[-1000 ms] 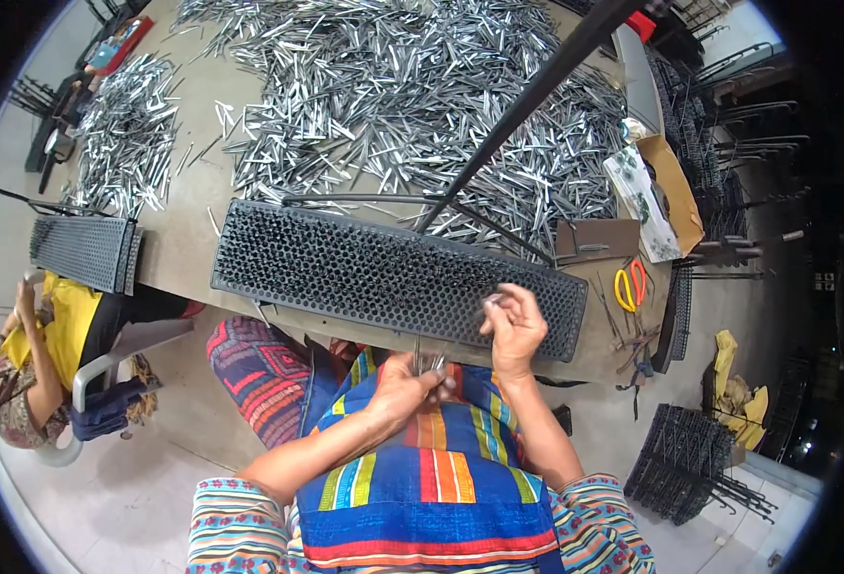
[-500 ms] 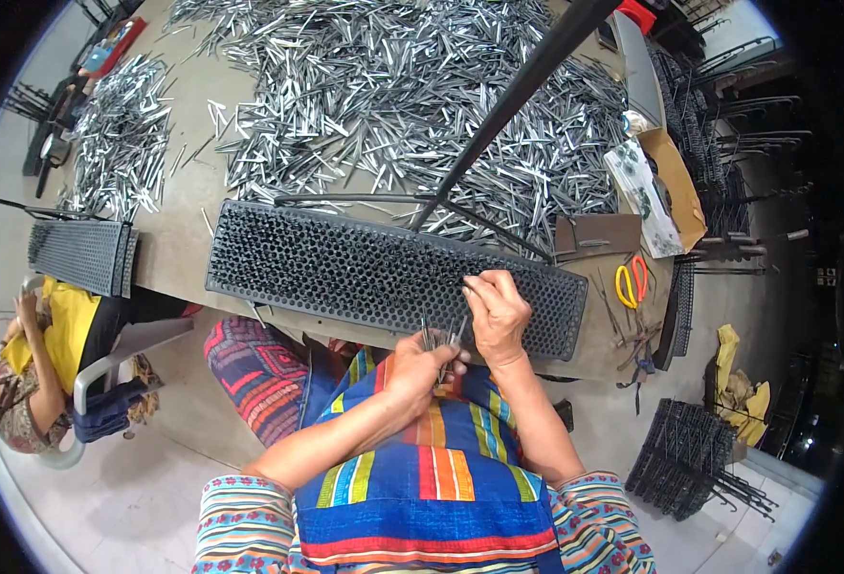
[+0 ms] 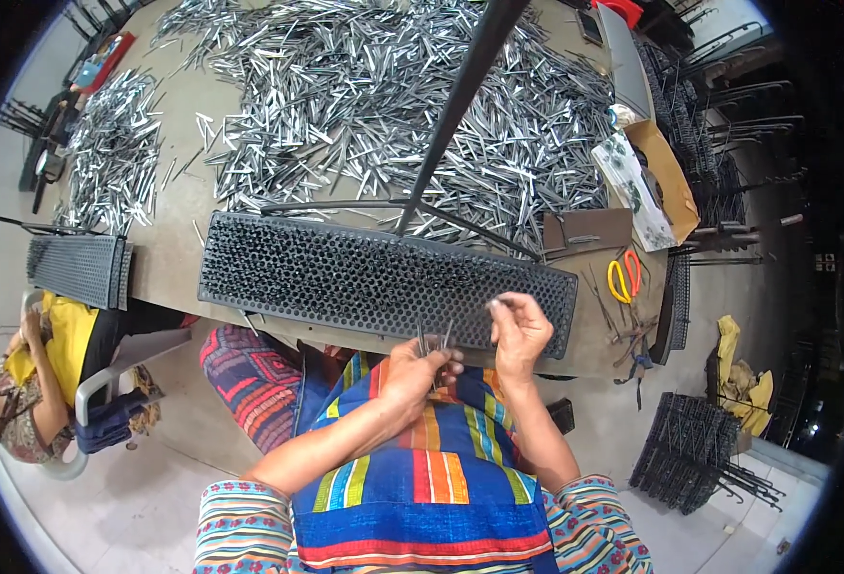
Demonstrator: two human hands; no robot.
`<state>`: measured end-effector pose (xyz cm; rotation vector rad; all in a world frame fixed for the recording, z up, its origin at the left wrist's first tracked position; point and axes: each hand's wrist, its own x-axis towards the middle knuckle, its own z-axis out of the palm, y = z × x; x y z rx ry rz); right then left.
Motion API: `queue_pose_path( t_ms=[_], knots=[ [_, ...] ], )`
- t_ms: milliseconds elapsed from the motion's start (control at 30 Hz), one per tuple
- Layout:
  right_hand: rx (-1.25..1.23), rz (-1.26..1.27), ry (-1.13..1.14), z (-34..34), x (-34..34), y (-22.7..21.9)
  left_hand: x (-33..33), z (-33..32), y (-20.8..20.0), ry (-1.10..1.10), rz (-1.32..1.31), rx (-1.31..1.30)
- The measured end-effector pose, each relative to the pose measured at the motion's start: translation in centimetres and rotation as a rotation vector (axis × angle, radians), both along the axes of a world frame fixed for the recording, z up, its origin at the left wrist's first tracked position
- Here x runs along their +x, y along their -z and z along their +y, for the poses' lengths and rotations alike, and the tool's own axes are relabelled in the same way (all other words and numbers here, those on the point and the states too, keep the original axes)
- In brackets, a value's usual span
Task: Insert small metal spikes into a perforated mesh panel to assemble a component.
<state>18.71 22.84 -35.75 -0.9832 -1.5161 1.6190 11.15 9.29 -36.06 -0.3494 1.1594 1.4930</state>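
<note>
My left hand (image 3: 410, 375) is closed round several thin metal pieces (image 3: 421, 336) that stick up past the thumb, just in front of the table edge. Over the right part of a long black perforated rack (image 3: 345, 283), my right hand (image 3: 522, 337) has thumb and fingers pinched together. Whatever sits in that pinch is too small and dark to make out. Dark pieces stand in many of the rack's holes, densest at its left; holes toward the right end show bare. A black frame rod (image 3: 451, 124) rises from behind the rack.
A large heap of silvery metal pieces (image 3: 374, 105) covers the table beyond the rack. At right lie yellow-and-orange-handled scissors (image 3: 618, 281), a brown pad (image 3: 587, 231) and an open carton (image 3: 676, 191). Another person (image 3: 44, 373) sits at left by a second rack (image 3: 77, 268).
My right hand has moved right and slightly nearer, its fingers still pinched. The left hand keeps its bunch of metal pieces. The whole view has shifted a little.
</note>
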Motion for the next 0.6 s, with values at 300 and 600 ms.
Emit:
queue_pose_path(
  t_ms=[300, 600],
  knots=[
    [0.618, -0.217, -0.144, 1.3, -2.7, 0.7, 0.1, 0.9, -1.8, -0.011, -0.007, -0.003],
    [0.912, -0.4, -0.247, 1.0, -2.9, 0.2, -0.2, 0.6, -1.1, -0.01, -0.02, -0.018]
  ],
)
